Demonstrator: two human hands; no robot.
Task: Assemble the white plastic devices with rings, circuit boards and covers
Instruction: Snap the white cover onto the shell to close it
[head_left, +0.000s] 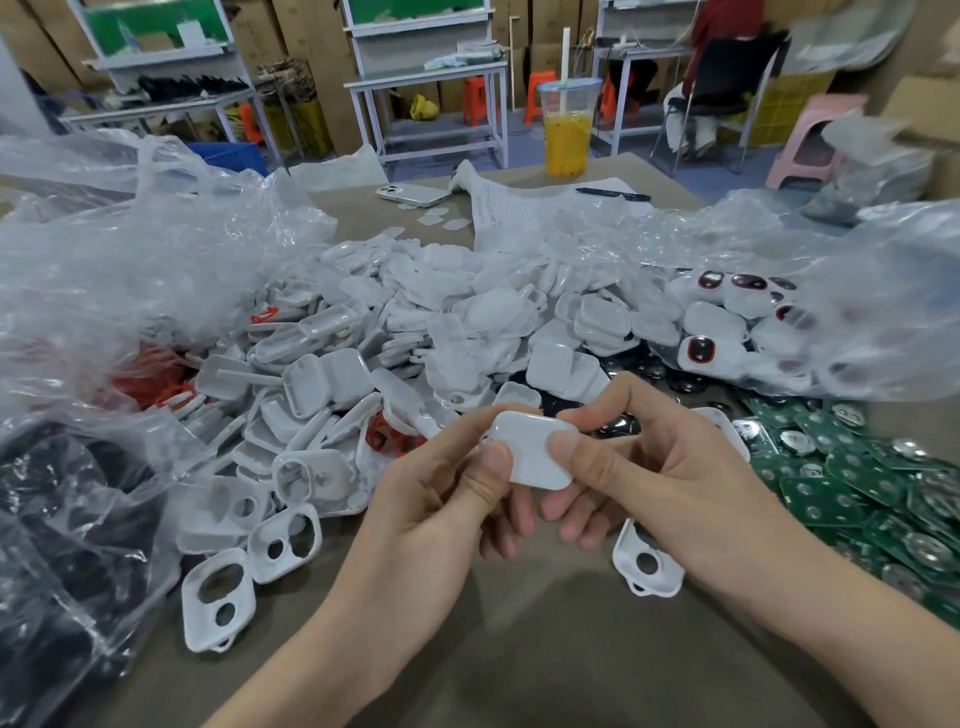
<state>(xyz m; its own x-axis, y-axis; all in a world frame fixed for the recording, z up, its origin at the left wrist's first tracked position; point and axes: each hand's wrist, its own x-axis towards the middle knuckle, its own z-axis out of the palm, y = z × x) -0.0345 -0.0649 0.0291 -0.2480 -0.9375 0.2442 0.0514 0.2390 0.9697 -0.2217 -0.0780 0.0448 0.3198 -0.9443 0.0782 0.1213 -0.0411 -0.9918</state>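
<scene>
A smooth white rounded-square device (535, 453), solid cover facing up, is pinched above the table.

At the far edge of the counter (519, 649) stands a clear plastic cup (569, 130) of orange drink with a white straw (564, 52). Near it lie a phone (413, 193), face down, and a black pen (613, 194) on a printed sheet of paper (519, 208). Crumpled clear plastic bags spread over the left side (130, 249) and the right side (857, 291). Beyond the counter are grey workbenches (426, 78), orange stools (537, 96), a pink stool (815, 140), a black chair (722, 78) and a blue crate (228, 156).
</scene>
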